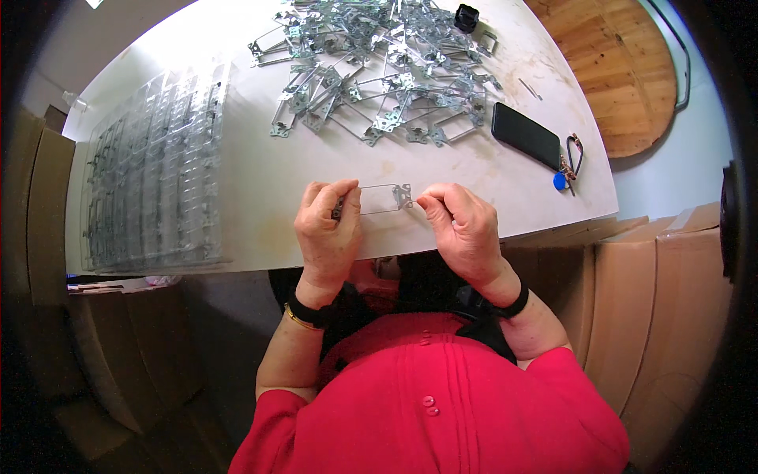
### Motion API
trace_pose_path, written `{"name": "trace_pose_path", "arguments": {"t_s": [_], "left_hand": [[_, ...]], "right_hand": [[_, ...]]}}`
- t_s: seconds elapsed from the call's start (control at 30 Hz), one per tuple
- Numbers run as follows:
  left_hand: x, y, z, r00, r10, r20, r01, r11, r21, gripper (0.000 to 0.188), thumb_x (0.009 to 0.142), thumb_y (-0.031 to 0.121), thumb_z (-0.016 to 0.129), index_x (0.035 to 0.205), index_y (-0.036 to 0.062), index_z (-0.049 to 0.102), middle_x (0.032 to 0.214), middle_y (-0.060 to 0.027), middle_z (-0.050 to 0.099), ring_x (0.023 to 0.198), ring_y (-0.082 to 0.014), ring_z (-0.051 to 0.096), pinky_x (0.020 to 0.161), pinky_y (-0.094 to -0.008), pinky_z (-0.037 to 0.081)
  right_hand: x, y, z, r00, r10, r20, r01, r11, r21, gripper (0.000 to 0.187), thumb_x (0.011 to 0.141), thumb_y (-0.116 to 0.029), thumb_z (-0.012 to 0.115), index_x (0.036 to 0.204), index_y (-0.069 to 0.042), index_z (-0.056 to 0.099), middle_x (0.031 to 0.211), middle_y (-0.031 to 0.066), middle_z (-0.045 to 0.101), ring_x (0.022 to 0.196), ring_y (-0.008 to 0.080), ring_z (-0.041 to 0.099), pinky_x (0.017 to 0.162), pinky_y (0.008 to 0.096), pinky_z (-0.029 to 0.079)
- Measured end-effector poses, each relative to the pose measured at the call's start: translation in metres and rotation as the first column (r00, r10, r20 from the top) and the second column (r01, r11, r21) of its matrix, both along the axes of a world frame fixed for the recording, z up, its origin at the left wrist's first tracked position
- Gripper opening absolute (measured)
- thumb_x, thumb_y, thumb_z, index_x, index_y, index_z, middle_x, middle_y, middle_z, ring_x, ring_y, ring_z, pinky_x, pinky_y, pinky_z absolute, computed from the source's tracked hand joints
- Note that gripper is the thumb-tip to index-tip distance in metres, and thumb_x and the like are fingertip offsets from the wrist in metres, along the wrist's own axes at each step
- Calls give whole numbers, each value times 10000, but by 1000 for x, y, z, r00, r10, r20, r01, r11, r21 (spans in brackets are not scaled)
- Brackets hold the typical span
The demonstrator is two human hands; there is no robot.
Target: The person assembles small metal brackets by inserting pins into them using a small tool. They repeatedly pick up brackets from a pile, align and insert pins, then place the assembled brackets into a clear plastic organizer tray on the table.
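A small silver metal bracket with a long wire loop (402,196) is held just above the near edge of the white table. My left hand (327,231) pinches its left end between thumb and fingers, which mostly cover that end. At the other end, a perforated plate with curled edges faces my right hand (467,227). The thumb and forefinger of that hand are closed at a thin tip beside the plate; whether they grip the wire or a separate small piece is too small to tell. Beyond my hands lies a heap of similar metal wire brackets (387,118).
Stacked clear plastic trays (154,174) stand at the table's left. To the right lie a black phone (526,136) and a cord with a blue tag (560,181). A black object (467,17) sits by the heap. Cardboard boxes (616,292) flank the white table (268,189).
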State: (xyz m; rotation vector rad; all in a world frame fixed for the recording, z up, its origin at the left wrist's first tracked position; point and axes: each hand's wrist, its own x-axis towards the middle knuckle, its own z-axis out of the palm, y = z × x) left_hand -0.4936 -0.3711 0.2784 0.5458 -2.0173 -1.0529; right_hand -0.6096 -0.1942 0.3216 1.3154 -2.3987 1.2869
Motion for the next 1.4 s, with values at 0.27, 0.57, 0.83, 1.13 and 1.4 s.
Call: {"name": "trace_pose_path", "arguments": {"t_s": [0.27, 0.57, 0.83, 1.13, 1.4], "left_hand": [[-1, 2, 3, 1000, -6, 15, 6, 1000, 9, 92, 968, 37, 792, 1057, 16, 790, 932, -80, 692, 798, -152, 655, 716, -290, 524], [1, 4, 7, 999, -20, 42, 23, 997, -68, 118, 984, 38, 757, 1102, 23, 766, 969, -130, 676, 781, -232, 666, 699, -345, 537], [8, 4, 1, 995, 32, 93, 0, 946, -324, 125, 999, 56, 752, 1114, 14, 776, 1015, -148, 691, 886, -246, 677, 757, -354, 539], [25, -8, 18, 994, 96, 52, -93, 994, -57, 219, 1078, -9, 578, 1248, -15, 716, 1168, -144, 697, 1060, -236, 686, 944, -331, 545], [31, -9, 24, 985, 140, 103, -129, 986, -109, 180, 1036, -28, 639, 1184, -8, 739, 1122, -108, 686, 992, -193, 665, 899, -315, 543]], "right_hand": [[-3, 5, -3, 1000, -25, 14, 25, 1000, -7, 99, 1023, -154, 733, 1019, -71, 677, 894, 136, 730, 790, 371, 718, 689, 445, 559], [-28, 25, -28, 888, -59, 455, 113, 989, -92, 181, 1088, -226, 708, 1068, -47, 708, 769, 30, 693, 678, 104, 648, 628, 277, 523], [-35, 24, -32, 818, 16, 575, 99, 981, -169, 208, 1097, -252, 707, 1067, -46, 715, 770, -18, 671, 673, 42, 598, 616, 228, 503], [-36, 28, -34, 811, 40, 584, 86, 979, -186, 195, 1092, -244, 715, 1071, -50, 715, 776, -30, 658, 677, 39, 587, 621, 226, 495], [-34, 29, -32, 808, 49, 588, 84, 977, -197, 190, 1092, -246, 714, 1075, -57, 714, 771, -33, 652, 682, 37, 587, 627, 224, 492]]}}
